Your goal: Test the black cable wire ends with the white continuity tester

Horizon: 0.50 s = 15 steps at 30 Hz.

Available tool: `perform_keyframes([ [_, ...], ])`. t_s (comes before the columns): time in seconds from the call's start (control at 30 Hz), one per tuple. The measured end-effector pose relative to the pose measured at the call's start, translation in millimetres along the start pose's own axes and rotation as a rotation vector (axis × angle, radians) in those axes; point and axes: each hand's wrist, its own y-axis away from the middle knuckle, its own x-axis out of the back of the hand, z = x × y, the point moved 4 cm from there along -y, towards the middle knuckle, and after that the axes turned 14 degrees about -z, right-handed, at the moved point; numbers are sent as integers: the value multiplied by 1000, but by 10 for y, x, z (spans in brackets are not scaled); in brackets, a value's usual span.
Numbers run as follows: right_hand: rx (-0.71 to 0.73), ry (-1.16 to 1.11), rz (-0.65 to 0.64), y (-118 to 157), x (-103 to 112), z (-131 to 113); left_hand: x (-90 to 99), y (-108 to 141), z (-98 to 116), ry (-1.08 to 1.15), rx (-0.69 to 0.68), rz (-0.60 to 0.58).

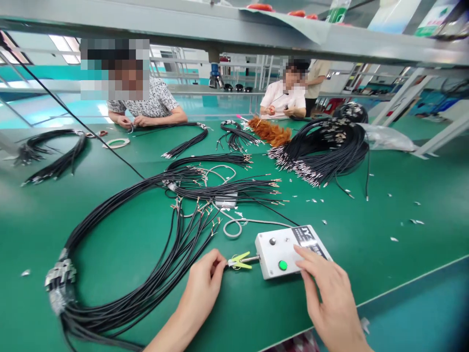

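Note:
My left hand (207,275) is closed in a pinch on a small cable end, mostly hidden by the fingertips, at the tip of a yellow-green clip (241,260). A metal stem joins this clip to the left side of a grey-white box (273,254) with a black knob, a black label and a lit green button (283,265). Over the box's right part lies my right hand (326,283), its fingers apart and holding nothing; fingertips seem to touch the top. Left of my hands a large looped bundle of black cables (120,308) rests on the green table, taped together at its left.
Behind the box lie a grey cord (232,227) and more cable bundles (234,188). A big cable pile (330,146) sits at back right, beside brown fluffy material (271,133). Two people (146,105) work across the table. A shelf beam (183,29) spans overhead. White scraps dot the surface.

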Motion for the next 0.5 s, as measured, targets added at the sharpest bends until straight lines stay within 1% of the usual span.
perform_keyframes([
  [0.1, 52, -20, -64, 170, -101, -82, -4, -7, -20, -16, 7, -14],
  [0.2, 40, -31, -24, 193, -165, -153, 9, -2, -25, -19, 5, -19],
  [0.3, 44, -3, -1, 185, -206, -128, 54, 29, -42, -17, 10, -7],
  [0.37, 74, 27, 1, 192, -223, -101, 96, 72, -78, -16, 22, 16],
  [0.43, 72, 37, 20, 207, -220, -85, 146, 129, -120, -14, 35, 43],
  [0.5, 60, 25, 48, 226, -210, -94, 221, 188, -133, 50, 40, 63],
])
